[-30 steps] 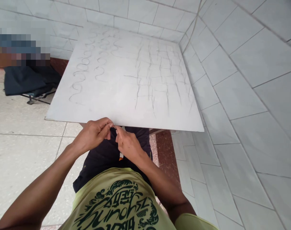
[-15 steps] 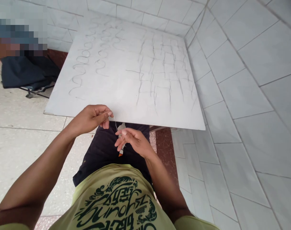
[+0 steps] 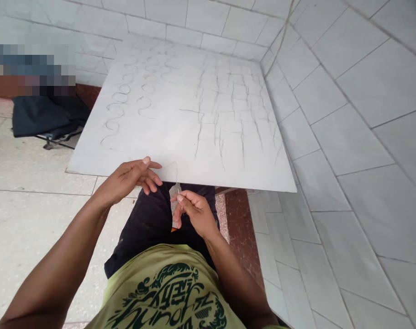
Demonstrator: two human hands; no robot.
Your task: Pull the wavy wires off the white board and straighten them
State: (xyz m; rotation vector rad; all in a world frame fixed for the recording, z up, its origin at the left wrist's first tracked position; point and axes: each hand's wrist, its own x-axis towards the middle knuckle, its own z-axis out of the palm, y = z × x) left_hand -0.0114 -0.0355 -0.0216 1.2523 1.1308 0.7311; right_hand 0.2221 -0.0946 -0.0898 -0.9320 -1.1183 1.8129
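My right hand [image 3: 196, 209] pinches a thin, wire-like strand [image 3: 176, 173] between thumb and fingers, just below the near edge of a white board [image 3: 180, 148]. The strand's upper end rises in a fine bend in front of the board; a short end sticks out below my fingers. My left hand [image 3: 134, 177] hovers at the board's near edge, fingers apart and holding nothing. Dark curly lines [image 3: 120, 96] run along the board's left part, and wavy crossing lines [image 3: 235, 109] form a rough grid on the right. Whether these are laid strands or drawn marks I cannot tell.
Between my legs, a pale grey piece with an orange tip [image 3: 174, 229] shows partly behind my right hand. A folding stool with dark cloth [image 3: 50, 116] stands at left near a blurred-out area. Tiled walls [image 3: 351, 137] border the board behind and at right.
My left hand has let go of the strand's upper end and opened its fingers. My right hand has closed into a pinch on the strand. The view has tilted slightly.
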